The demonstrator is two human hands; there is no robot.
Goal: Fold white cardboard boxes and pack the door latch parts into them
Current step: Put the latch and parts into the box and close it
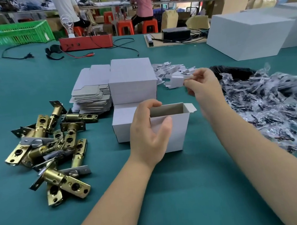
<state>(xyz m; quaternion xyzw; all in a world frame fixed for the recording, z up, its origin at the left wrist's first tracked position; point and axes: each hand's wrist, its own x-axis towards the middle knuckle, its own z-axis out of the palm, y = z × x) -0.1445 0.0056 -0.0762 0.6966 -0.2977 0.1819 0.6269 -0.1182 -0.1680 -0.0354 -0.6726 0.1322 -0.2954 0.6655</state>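
Observation:
An open white cardboard box (178,127) stands upright on the green table, its top open and its brown inside showing. My left hand (149,131) grips its near wall, fingers hooked over the rim. My right hand (203,85) is raised behind the box and pinches a small white cardboard insert (174,80). Several brass door latch parts (51,148) lie heaped at the left. A stack of flat box blanks (93,93) and closed white boxes (132,80) sit behind the open box.
More white inserts (168,68) lie behind my right hand. Clear bags of black screws (274,104) cover the right side. A large white carton (246,33) stands far right, a red tester box (85,42) and cables at the back. People sit beyond the table.

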